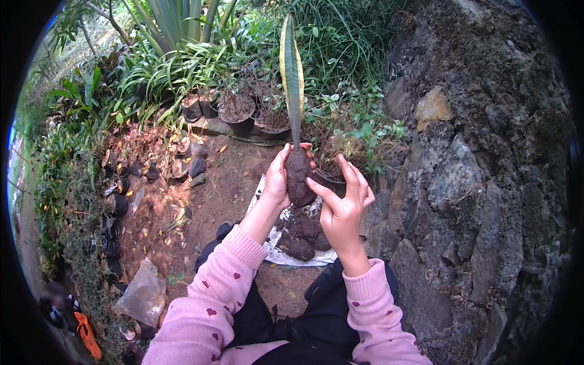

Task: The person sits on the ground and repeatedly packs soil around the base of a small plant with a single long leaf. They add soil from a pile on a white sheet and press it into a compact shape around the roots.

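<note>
Upright before me stands a snake plant leaf (292,73), green with yellow margins, its base set in an oblong ball of wet mud (299,178). My left hand (277,178) wraps around the mud ball from the left, fingertips showing behind its upper right side. My right hand (343,200) is at the ball's right side with fingers spread; the thumb or nearest fingertip reaches the mud's edge, and whether it touches I cannot tell. Below, a white sheet (273,248) carries dark mud lumps (299,248), partly hidden by my hands.
A rough stone wall (456,182) rises close on my right. Black nursery pots (237,112) with plants line the far edge. On the left lie a clear plastic bag (143,292), small black pots (119,205) and an orange object (87,335). Bare soil (219,182) spreads between.
</note>
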`<state>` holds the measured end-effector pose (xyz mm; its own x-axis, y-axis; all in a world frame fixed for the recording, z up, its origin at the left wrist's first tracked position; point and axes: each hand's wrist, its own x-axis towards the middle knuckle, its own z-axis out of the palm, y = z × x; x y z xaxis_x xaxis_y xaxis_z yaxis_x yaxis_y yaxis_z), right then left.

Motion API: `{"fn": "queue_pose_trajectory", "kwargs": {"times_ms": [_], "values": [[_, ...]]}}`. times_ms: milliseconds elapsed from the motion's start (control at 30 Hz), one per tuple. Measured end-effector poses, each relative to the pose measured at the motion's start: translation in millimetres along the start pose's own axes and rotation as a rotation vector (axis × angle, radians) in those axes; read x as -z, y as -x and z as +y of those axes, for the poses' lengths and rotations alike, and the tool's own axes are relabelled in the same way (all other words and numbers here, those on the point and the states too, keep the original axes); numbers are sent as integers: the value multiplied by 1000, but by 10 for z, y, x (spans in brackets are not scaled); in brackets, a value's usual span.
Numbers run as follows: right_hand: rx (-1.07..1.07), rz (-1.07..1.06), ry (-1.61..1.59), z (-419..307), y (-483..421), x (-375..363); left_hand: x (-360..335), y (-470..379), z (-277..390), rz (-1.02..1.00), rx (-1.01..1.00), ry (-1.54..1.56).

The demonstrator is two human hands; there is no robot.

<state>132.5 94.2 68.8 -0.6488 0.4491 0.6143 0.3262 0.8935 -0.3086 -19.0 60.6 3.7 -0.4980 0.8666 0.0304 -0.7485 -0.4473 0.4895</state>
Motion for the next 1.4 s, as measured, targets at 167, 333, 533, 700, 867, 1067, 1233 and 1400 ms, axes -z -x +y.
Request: {"fn": "queue_pose_trajectory", "kwargs": {"times_ms": [167, 333, 533, 700, 867, 1067, 1233, 1400], "values": [[52, -28, -44, 32, 37, -22, -2, -4, -1, 92, -27, -20], [62, -70, 28, -37, 28, -53, 16, -19, -9, 160, -52, -37], [37, -89, 34, -1, 46, -129, 57, -21, -49, 246, -45, -151], [-141, -83, -334, 63, 1, -140, 70, -40, -20, 204, -22, -56], [-151, -244, -393, 183, 48, -261, -50, -21, -7, 183, -22, -110], [-192, -98, -463, 129, 32, -325, -122, -3, 101, 14, -78, -223], [-77, 46, -94, 195, -1, -276, -343, 150, -47, 119, 4, -291], [-38, -92, -91, 103, 60, -217, -57, 119, -90, 84, 183, 43]]}}
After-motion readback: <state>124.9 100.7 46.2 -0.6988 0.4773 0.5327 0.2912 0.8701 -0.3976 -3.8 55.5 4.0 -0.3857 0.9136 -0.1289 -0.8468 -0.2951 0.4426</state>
